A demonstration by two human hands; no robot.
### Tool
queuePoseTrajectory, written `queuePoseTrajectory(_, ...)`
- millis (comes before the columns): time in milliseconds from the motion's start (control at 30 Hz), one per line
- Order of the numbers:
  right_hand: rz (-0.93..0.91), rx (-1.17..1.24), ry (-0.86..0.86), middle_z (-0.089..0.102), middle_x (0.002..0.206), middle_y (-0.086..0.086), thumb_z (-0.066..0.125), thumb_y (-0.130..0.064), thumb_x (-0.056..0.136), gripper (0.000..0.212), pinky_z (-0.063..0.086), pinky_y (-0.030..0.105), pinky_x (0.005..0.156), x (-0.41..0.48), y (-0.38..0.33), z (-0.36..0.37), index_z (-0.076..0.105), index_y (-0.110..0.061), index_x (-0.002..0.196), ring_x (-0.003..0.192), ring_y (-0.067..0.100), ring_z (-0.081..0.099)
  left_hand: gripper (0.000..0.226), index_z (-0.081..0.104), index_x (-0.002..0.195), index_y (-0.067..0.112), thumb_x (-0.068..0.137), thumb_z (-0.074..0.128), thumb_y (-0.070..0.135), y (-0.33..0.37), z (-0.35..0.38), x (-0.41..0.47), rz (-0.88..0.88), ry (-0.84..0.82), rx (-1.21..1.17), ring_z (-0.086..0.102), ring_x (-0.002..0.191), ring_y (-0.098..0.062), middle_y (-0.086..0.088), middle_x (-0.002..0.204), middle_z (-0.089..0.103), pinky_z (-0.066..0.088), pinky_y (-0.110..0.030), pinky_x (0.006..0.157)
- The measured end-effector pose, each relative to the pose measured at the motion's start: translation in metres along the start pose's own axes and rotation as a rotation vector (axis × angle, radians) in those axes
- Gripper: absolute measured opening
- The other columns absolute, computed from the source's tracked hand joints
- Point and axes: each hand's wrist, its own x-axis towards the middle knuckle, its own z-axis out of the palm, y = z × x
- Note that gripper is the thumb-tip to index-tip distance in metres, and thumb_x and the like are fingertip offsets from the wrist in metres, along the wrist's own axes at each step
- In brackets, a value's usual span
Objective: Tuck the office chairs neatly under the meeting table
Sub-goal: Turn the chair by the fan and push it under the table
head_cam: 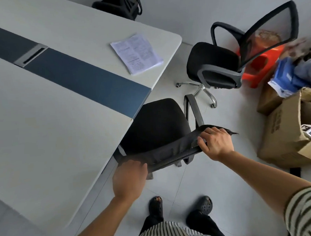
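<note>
Both hands curled on chair (157,125) backrest, L (129,180), R (215,144)

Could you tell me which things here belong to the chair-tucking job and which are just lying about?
Job: near chair, held at its backrest by left hand and right hand; loose chair standing off the corner; far chair; table.
Lying about: papers on the table; orange stool; cardboard box; blue bag.
</note>
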Motion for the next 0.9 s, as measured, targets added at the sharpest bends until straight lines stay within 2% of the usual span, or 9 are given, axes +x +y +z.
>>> queuePoseTrajectory(167, -0.006, 0.036, -0.042, 0.063, 0.072, 0.002, 0.026, -0.047, 0.086, 0.052, 0.043, 0.035, 0.07, 0.019, 0.001, -0.007, 0.067, -0.019, 0.07, 0.075, 0.027, 0.06, 0.059, 0.067, 0.072, 0.017, 0.094, 0.02, 0.047, 0.006, -0.002, 0.013, -0.051, 0.023, 0.022, 0.058, 0.06, -0.018, 0.002, 0.066, 0.064, 0.033, -0.024, 0.05)
queuePoseTrajectory(267, -0.026, 0.051, -0.15, 0.067, 0.089, 0.001, 0.019, -0.054, 0.084, 0.06, 0.043, 0.036, 0.081, 0.03, 0.003, -0.018, 0.07, -0.022, 0.085, 0.092, 0.025, 0.061, 0.051, 0.065, 0.069, 0.016, 0.09, 0.028, 0.044, 0.014, -0.004, 0.02, -0.111, -0.013, 0.012, 0.058, 0.06, -0.02, 0.001, 0.065, 0.064, 0.037, -0.026, 0.049)
queuePoseTrajectory(333, -0.063, 0.098, -0.206, 0.067, 0.1, -0.001, 0.024, -0.057, 0.089, 0.055, 0.041, 0.036, 0.089, 0.032, 0.011, -0.022, 0.069, -0.025, 0.097, 0.102, 0.023, 0.058, 0.047, 0.062, 0.067, 0.014, 0.09, 0.03, 0.041, 0.022, -0.007, 0.023, -0.175, -0.063, 0.011, 0.057, 0.062, -0.023, -0.001, 0.066, 0.063, 0.039, -0.028, 0.052)
queuePoseTrajectory(433, -0.177, 0.333, -0.201, 0.066, 0.102, -0.003, 0.033, -0.055, 0.091, 0.048, 0.041, 0.036, 0.097, 0.023, 0.032, -0.03, 0.067, -0.024, 0.102, 0.102, 0.019, 0.057, 0.037, 0.056, 0.069, 0.011, 0.094, 0.037, 0.031, 0.036, -0.008, 0.033, -0.334, -0.101, -0.06, 0.058, 0.071, -0.029, -0.007, 0.074, 0.062, 0.039, -0.033, 0.058)
queuePoseTrajectory(533, -0.2, 0.604, -0.051, 0.068, 0.103, -0.003, 0.043, -0.047, 0.088, 0.04, 0.048, 0.035, 0.09, -0.01, 0.07, -0.038, 0.069, -0.019, 0.1, 0.099, 0.019, 0.061, 0.022, 0.064, 0.091, 0.012, 0.093, 0.047, 0.027, 0.069, -0.017, 0.043, -0.39, -0.138, -0.267, 0.061, 0.077, -0.026, -0.006, 0.086, 0.066, 0.047, -0.035, 0.065)
queuePoseTrajectory(600, -0.099, 0.721, -0.032, 0.068, 0.104, -0.007, 0.054, -0.037, 0.089, 0.024, 0.051, 0.031, 0.082, -0.033, 0.104, -0.041, 0.069, -0.02, 0.099, 0.098, 0.014, 0.063, 0.018, 0.065, 0.1, 0.017, 0.09, 0.054, 0.026, 0.111, -0.027, 0.044, -0.346, -0.124, -0.416, 0.061, 0.083, -0.017, 0.002, 0.091, 0.067, 0.05, -0.034, 0.073)
queuePoseTrajectory(700, 0.184, 0.87, -0.181, 0.069, 0.095, -0.013, 0.061, -0.032, 0.089, 0.012, 0.053, 0.027, 0.075, -0.064, 0.16, -0.047, 0.069, -0.025, 0.096, 0.082, 0.005, 0.066, 0.013, 0.067, 0.098, 0.022, 0.088, 0.059, 0.023, 0.181, -0.038, 0.038, -0.259, -0.101, -0.591, 0.062, 0.085, -0.008, 0.011, 0.09, 0.067, 0.05, -0.023, 0.073)
queuePoseTrajectory(800, 0.42, 0.945, -0.233, 0.072, 0.086, -0.014, 0.063, -0.028, 0.088, 0.009, 0.053, 0.029, 0.075, -0.094, 0.212, -0.045, 0.065, -0.035, 0.083, 0.079, 0.005, 0.068, 0.01, 0.067, 0.094, 0.025, 0.087, 0.061, 0.022, 0.242, -0.036, 0.041, -0.234, -0.304, -0.812, 0.065, 0.086, -0.002, 0.008, 0.086, 0.072, 0.05, -0.013, 0.073)
queuePoseTrajectory(900, 0.619, 1.009, -0.223, 0.074, 0.078, -0.005, 0.063, -0.023, 0.088, 0.012, 0.055, 0.035, 0.073, -0.119, 0.255, -0.037, 0.068, -0.032, 0.082, 0.074, 0.007, 0.07, 0.012, 0.067, 0.095, 0.027, 0.088, 0.059, 0.022, 0.286, -0.02, 0.058, -0.216, -0.528, -0.899, 0.068, 0.088, -0.004, 0.003, 0.088, 0.074, 0.052, -0.02, 0.078)
